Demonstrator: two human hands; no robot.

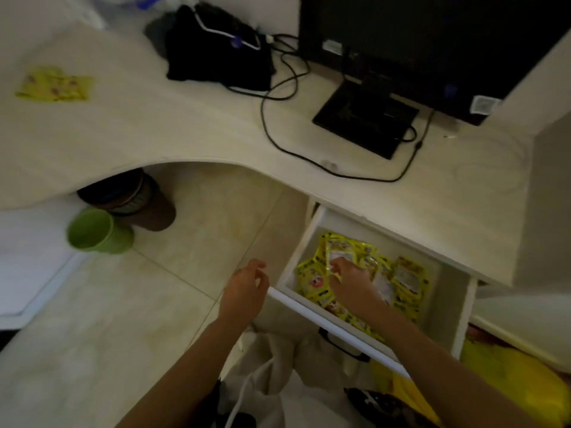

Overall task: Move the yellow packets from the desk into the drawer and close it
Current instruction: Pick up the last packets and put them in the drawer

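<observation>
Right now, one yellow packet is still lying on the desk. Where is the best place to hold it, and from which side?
The yellow packet lies flat on the desk, so probably pinch its near edge from above, reaching with the left hand.

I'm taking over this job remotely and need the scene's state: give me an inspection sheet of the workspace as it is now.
Surface: pale wood-grain curved desk, mostly bare at its front edge.
Job's things: open white drawer holding a heap of yellow printed packets; one yellow packet lies on the desk's far left.
Clutter: black fabric bundle at the desk's back; black flat monitor on its stand.
Hands: right hand in the drawer, fingers curled on a packet; left hand beside the drawer's front corner, fingers loosely curled, holding nothing.
Cables: black cables loop across the desk by the monitor stand.
Surroundings: green plastic cup and brown bin on the tiled floor under the desk.
</observation>
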